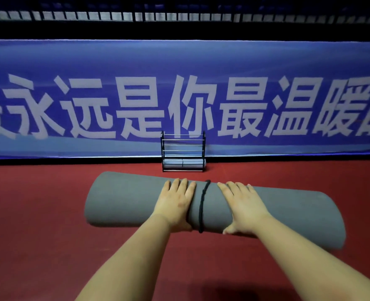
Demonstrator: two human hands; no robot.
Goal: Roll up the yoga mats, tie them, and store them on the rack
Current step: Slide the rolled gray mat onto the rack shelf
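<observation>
The rolled mat (119, 200) near the camera looks like matt grey foam, smooth and without sheen. Around its middle runs a black twisted cord (202, 206), fibrous-looking. The red floor (38, 213) is matt and finely textured. The far rack (183, 151) has black frame posts and thin, shiny metal rails. Behind it, the blue banner (179, 61) looks like smooth, slightly glossy printed cloth.

A rolled grey yoga mat (123, 200) is held across the view above a red floor (27, 246). A black cord (202, 208) is wrapped around its middle. The left hand (175, 203) is laid over the roll just at 9 o'clock of the cord, the right hand (242, 207) at 3 o'clock, fingers curved over the top. At 12 o'clock, a black rack (183, 151) is seen against a blue banner (179, 61), one pale rolled mat (183, 164) stored on its lowest tier.
</observation>
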